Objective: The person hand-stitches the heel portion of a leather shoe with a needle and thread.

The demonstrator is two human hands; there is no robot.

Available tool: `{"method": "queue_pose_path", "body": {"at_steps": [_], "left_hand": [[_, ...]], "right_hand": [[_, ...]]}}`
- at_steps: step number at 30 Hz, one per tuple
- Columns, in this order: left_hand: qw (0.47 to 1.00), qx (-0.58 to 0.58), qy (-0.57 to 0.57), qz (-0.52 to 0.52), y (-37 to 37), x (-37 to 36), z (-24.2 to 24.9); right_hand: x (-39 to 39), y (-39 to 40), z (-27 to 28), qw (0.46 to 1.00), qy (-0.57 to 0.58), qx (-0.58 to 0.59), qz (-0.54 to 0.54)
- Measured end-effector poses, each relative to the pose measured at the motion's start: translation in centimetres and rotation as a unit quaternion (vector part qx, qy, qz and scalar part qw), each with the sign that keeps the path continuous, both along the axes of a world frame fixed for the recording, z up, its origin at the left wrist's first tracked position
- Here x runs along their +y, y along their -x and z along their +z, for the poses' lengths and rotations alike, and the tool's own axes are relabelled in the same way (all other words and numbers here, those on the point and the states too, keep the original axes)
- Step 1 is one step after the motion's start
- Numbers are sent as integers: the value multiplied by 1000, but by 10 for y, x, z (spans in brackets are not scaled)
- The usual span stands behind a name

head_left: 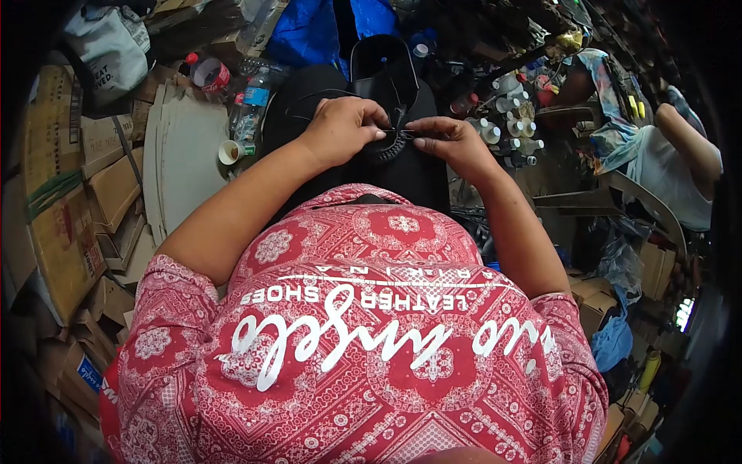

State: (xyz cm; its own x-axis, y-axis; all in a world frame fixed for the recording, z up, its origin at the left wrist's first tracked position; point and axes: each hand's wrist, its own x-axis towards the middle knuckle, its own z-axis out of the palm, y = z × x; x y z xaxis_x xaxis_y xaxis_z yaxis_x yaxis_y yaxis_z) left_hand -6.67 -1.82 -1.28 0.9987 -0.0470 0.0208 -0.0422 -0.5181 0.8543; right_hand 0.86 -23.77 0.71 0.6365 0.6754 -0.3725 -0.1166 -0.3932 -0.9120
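A black leather shoe (384,62) lies on the person's dark-clothed lap, its opening pointing away and its toe end toward my body. A row of raised stitches (392,147) curves along its toe end. My left hand (340,130) is pinched at the left side of the stitching, and a thin dark thread (305,94) loops out behind it. From the other side my right hand (452,143) pinches thumb to forefinger on a thin strand, close to the left fingertips. Whether a needle is in either pinch is too small to tell.
Plastic bottles (255,97) and a paper cup (229,152) stand left, by a pale board (182,155). Small white-capped bottles (510,108) cluster right. Flattened cardboard (58,178) is stacked far left. A blue bag (309,31) lies ahead. Another person's arm (688,143) shows right.
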Motion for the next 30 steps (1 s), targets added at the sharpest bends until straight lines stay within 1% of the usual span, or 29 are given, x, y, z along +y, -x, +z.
{"method": "queue_pose_path", "body": {"at_steps": [2,4,6,7,8,9,10,11,12,13,15,17,18,20,22,24,25,26,27,28,30], "left_hand": [[997,77,22,3,-5,-6,1],[997,69,21,3,-8,-9,-4],[996,76,47,-18,-12,-9,-3],[996,77,47,-20,-13,-10,1],[996,73,14,-42,-15,-9,6],[995,69,-20,-63,-16,-8,13],[995,69,-19,-64,-18,-7,16],[994,32,-66,-86,-19,-4,17],[988,-6,-112,-106,-19,-1,19],[988,-7,-112,-106,-17,4,20],[972,-62,-204,-99,-9,12,23],[977,-44,-190,-87,-2,13,22],[981,-25,-174,-77,1,13,22],[980,-11,-177,-92,-1,9,24],[991,56,-89,-84,-4,5,20],[992,49,-73,-86,-5,-1,17],[994,42,-59,-86,-6,-2,17],[994,42,-58,-86,-8,-1,17],[991,22,-81,-104,-10,-1,17],[987,3,-104,-122,-12,0,17],[985,14,-107,-134,-15,0,20]], "right_hand": [[4,0,0,1000,-14,-15,-21],[6,-2,-3,999,4,-37,-20],[10,-4,-3,998,23,-55,-21],[14,-6,1,996,51,-73,2],[16,-8,2,993,78,-91,25],[16,-11,1,993,78,-91,24],[16,-14,-1,996,50,-63,33],[16,-15,-2,998,23,-35,42],[14,-15,-1,998,24,-35,41],[10,-17,0,999,13,-26,34],[1,-20,2,999,1,-18,29],[-10,-21,0,1000,4,12,-12],[-10,-18,-4,1000,3,14,-12],[-13,-13,-12,997,-24,-69,-10],[-18,-10,-14,996,-6,-85,-9],[-24,-9,-12,993,30,-111,-8],[-28,-7,-9,993,31,-112,-8],[-33,-4,-5,997,27,-66,-16],[-38,-3,-3,999,23,-20,-25],[-44,-4,-2,999,24,-20,-25],[-55,-5,-1,997,20,44,-63]]}}
